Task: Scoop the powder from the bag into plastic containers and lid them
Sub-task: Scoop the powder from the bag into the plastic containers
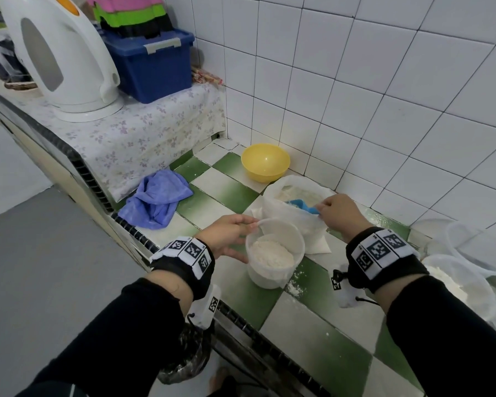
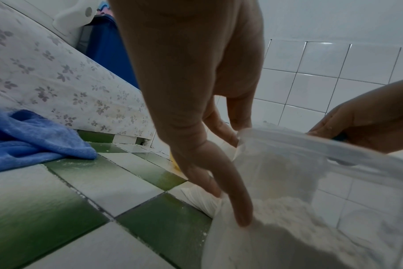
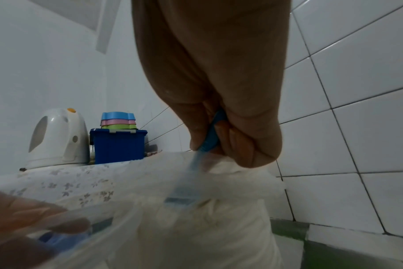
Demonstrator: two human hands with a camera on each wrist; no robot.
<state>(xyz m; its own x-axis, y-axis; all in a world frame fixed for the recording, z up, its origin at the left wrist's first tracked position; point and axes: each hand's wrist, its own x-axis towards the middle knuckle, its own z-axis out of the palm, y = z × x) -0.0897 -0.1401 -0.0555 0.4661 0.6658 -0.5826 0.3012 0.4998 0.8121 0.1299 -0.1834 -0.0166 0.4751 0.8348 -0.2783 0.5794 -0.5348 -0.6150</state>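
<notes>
A clear plastic container [image 1: 274, 250] [image 2: 311, 209], partly filled with white powder, stands on the green and white tiled counter. My left hand [image 1: 229, 237] [image 2: 196, 127] holds it by the left side, thumb at the rim and fingers on the wall. Just behind it sits the clear bag of powder [image 1: 297, 202] [image 3: 196, 218]. My right hand [image 1: 340, 212] [image 3: 221, 127] grips the handle of a blue scoop [image 1: 302, 206] [image 3: 211, 134], whose bowl is down inside the bag.
A yellow bowl [image 1: 265, 161] stands in the far corner. A blue cloth [image 1: 158, 197] lies left of my hands. At the right edge are more clear containers [image 1: 470, 250], one holding powder. A white kettle [image 1: 60, 53] and blue box [image 1: 152, 64] sit on the raised shelf. Spilled powder [image 1: 295, 286] dots the counter.
</notes>
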